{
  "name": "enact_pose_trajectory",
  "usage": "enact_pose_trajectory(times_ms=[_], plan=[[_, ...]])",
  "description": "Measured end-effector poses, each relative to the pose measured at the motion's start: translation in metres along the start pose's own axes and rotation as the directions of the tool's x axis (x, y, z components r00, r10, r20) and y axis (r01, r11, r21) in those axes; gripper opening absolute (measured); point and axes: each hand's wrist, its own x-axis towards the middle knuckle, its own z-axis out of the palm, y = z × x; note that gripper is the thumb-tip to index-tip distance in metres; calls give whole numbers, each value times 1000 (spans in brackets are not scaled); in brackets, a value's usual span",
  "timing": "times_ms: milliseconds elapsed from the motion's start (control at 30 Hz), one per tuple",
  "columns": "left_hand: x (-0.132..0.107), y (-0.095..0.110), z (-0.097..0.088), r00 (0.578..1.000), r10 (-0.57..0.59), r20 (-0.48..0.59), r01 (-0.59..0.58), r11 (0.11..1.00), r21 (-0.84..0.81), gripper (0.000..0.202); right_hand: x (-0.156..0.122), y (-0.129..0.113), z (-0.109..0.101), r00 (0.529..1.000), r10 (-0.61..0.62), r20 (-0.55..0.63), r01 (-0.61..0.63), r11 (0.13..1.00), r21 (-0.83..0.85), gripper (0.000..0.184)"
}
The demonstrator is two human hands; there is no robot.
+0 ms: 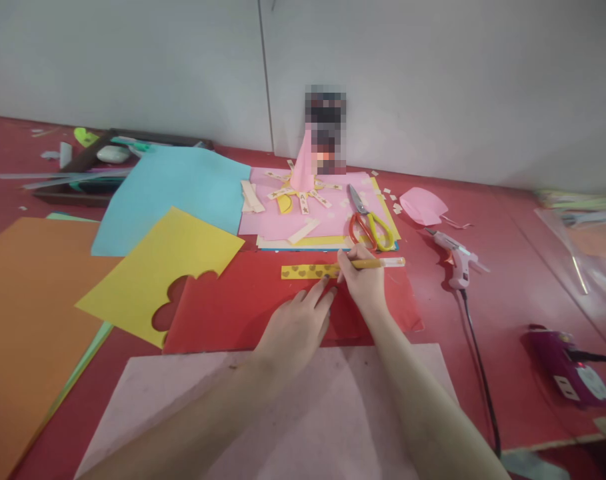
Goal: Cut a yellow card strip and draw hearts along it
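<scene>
A yellow paper strip (pixel 303 271) patterned with brown hearts lies across a red sheet (pixel 233 300). My left hand (pixel 300 317) rests flat, fingers stretched out, with its fingertips on the strip's lower edge. Closed around a yellow pen (pixel 370 263), my right hand (pixel 363 280) is at the strip's right end. The pen lies almost level, its clear end pointing right; its tip is hidden by my fingers. Behind the strip stands a pink paper cone (pixel 303 167) ringed by small decorated paper tabs (pixel 304 203).
Scissors (pixel 367 220) lie on stacked pink sheets (pixel 277 230). To the right are a hot glue gun (pixel 455 260), its cord, and a purple power socket box (pixel 567 367). Yellow (pixel 157 267), blue (pixel 183 187) and orange sheets (pixel 43 313) and a dark tray (pixel 77 190) occupy the left.
</scene>
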Motion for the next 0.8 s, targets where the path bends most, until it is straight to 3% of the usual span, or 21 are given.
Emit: enact_pose_trajectory(times_ms=[200, 800], plan=[[0, 0, 0, 999, -3, 35, 3, 1000, 3, 40, 0, 2, 1, 1000, -1, -1, 1, 1000, -7, 26], [0, -1, 0, 1000, -10, -6, 10, 999, -35, 39, -1, -1, 0, 1000, 0, 12, 0, 1000, -2, 26]])
